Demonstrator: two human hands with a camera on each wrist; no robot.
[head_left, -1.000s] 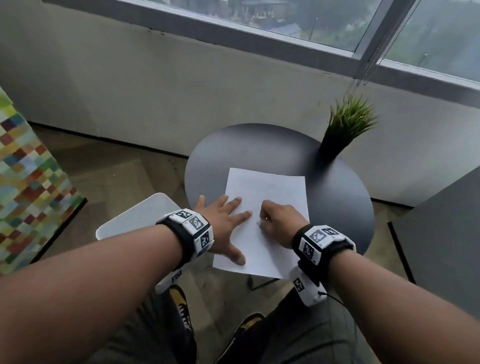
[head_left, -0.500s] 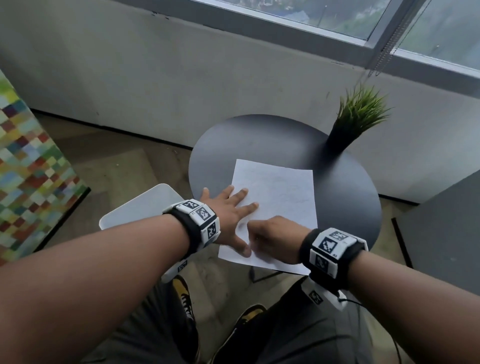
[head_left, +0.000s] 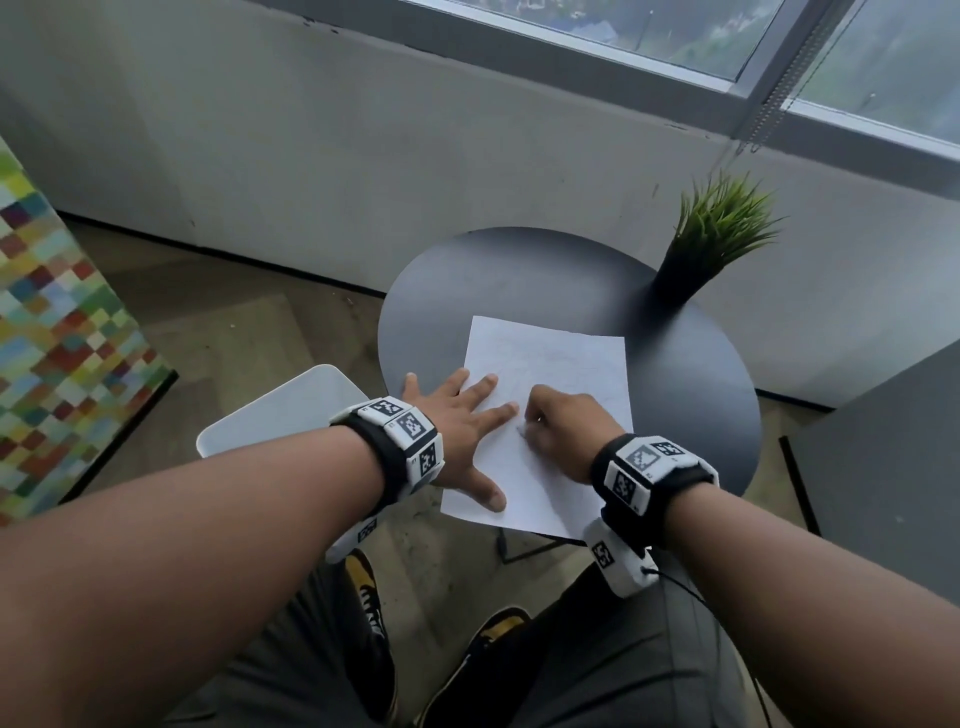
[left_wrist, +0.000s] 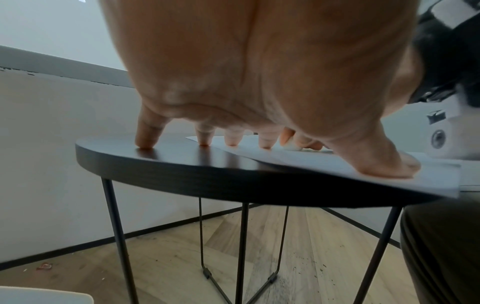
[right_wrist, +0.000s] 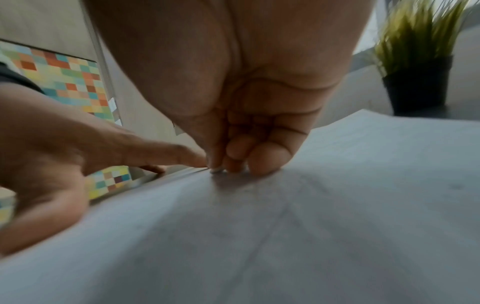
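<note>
A white sheet of paper (head_left: 561, 364) with faint pencil marks lies on a round black table (head_left: 519, 270), its near edge overhanging the rim. My left hand (head_left: 457, 415) lies flat with fingers spread, thumb and two fingertips on the paper (left_wrist: 389, 164), the others on the table (left_wrist: 182, 170). My right hand (head_left: 561, 426) is curled at mid-sheet beside the left index finger. In the right wrist view its fingertips (right_wrist: 233, 164) pinch a small white object (right_wrist: 217, 169) against the paper (right_wrist: 337, 205). The same small white object (left_wrist: 292, 146) shows in the left wrist view.
A potted grass plant (head_left: 717, 239) stands at the table's far right edge. A white seat (head_left: 280, 410) sits left of the table, a multicoloured checkered panel (head_left: 62, 353) further left, and a dark surface (head_left: 893, 457) to the right. My legs and shoes are below.
My right hand slid toward the paper's near edge half a second ago and is now back at mid-sheet. The left hand stays flat in the same place.
</note>
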